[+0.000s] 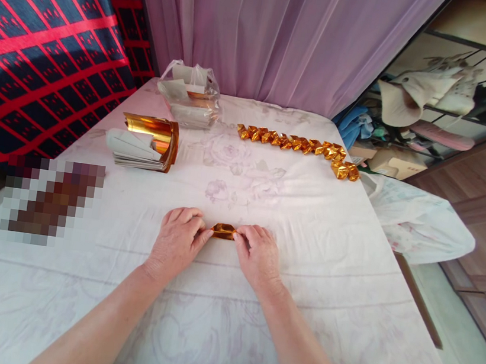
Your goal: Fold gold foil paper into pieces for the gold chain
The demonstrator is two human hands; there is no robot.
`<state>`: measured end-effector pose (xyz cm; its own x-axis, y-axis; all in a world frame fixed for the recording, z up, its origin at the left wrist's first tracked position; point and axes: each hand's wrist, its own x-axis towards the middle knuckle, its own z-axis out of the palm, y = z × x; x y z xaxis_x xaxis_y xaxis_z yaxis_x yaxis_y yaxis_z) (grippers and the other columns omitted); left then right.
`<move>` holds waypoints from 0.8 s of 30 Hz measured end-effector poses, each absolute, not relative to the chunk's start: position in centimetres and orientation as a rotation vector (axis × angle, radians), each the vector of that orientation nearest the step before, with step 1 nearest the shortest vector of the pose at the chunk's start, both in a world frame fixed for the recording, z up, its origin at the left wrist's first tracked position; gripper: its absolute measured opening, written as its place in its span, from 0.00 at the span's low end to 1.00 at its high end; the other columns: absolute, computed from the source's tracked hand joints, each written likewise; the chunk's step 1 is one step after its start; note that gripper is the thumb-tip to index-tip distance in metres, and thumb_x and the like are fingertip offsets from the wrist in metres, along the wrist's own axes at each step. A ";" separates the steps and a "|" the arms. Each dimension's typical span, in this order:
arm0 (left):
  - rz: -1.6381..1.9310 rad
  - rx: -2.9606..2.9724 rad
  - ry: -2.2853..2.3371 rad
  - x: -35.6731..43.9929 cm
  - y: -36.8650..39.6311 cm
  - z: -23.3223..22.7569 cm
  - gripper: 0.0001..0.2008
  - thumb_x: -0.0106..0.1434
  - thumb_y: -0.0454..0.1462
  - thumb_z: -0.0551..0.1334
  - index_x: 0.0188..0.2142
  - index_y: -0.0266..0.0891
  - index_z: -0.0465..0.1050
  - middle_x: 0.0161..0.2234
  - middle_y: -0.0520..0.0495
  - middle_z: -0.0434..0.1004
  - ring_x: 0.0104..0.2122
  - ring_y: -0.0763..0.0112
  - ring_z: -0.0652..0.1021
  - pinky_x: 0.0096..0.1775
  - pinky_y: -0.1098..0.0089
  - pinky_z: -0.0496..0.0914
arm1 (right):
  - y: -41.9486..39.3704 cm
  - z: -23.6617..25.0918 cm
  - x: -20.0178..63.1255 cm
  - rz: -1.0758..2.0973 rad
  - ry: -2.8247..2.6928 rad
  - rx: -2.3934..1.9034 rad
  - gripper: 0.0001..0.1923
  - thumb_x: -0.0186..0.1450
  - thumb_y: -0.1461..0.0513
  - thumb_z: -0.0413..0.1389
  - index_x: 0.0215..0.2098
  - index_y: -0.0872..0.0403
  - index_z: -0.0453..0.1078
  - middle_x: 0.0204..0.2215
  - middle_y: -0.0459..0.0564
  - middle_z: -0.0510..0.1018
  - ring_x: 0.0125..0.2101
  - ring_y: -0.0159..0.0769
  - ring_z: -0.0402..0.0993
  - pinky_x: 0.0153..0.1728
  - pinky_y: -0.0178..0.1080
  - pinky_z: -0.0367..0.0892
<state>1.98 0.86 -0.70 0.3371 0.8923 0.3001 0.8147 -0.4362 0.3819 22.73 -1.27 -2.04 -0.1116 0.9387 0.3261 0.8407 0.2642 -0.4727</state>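
A small piece of folded gold foil paper [223, 231] lies on the cloth-covered table between my two hands. My left hand [180, 234] pinches its left end, thumb against the curled fingers. At the opposite end, my right hand [259, 253] grips the foil in the same way. The middle of the piece shows, shiny and creased, while both tips are hidden by the fingers. Farther back on the right runs a row of folded gold foil pieces [293, 143], several in number, touching one another.
A stack of gold-and-white paper sheets [139, 153] curls up at the back left. Behind it stands a clear plastic bag [191, 97] with more paper. A blurred patch [57, 199] covers something at left. Purple curtain [262, 35] behind; shelves with a cap [404, 96] at right.
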 end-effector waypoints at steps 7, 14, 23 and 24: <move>0.672 2.436 1.615 2.4 0.8 -0.6 0.13 0.70 0.42 0.55 0.31 0.41 0.72 0.45 0.41 0.75 0.45 0.55 0.73 0.48 0.52 0.66 | -1.2 -2.1 22.4 0.279 -1.899 -1.656 0.05 0.69 0.61 0.52 0.37 0.51 0.69 0.31 0.47 0.79 0.33 0.39 0.73 0.37 0.41 0.62; 0.656 2.431 1.650 2.6 0.8 -0.6 0.12 0.69 0.42 0.57 0.29 0.41 0.69 0.44 0.41 0.74 0.45 0.55 0.72 0.48 0.53 0.67 | -1.2 -1.9 22.2 0.250 -1.901 -1.672 0.06 0.69 0.62 0.52 0.33 0.50 0.69 0.30 0.47 0.78 0.31 0.39 0.71 0.36 0.40 0.59; 0.635 2.432 1.651 2.6 0.8 -0.5 0.13 0.69 0.41 0.56 0.29 0.40 0.68 0.44 0.40 0.74 0.46 0.54 0.73 0.49 0.52 0.67 | -1.1 -2.0 22.2 0.251 -1.903 -1.704 0.06 0.68 0.63 0.53 0.34 0.50 0.70 0.30 0.46 0.78 0.32 0.38 0.71 0.36 0.39 0.59; 0.634 2.430 1.652 2.6 0.8 -0.5 0.13 0.69 0.41 0.56 0.29 0.40 0.68 0.44 0.40 0.74 0.46 0.54 0.73 0.49 0.52 0.67 | -1.1 -2.0 22.1 0.247 -1.906 -1.708 0.06 0.68 0.62 0.53 0.34 0.50 0.71 0.30 0.47 0.78 0.32 0.38 0.71 0.36 0.39 0.59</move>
<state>2.62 0.77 -0.54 0.3101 0.9130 0.2651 0.8557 -0.3896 0.3406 22.15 -1.10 -2.01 -0.0285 0.9588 0.2828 0.8551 0.1699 -0.4898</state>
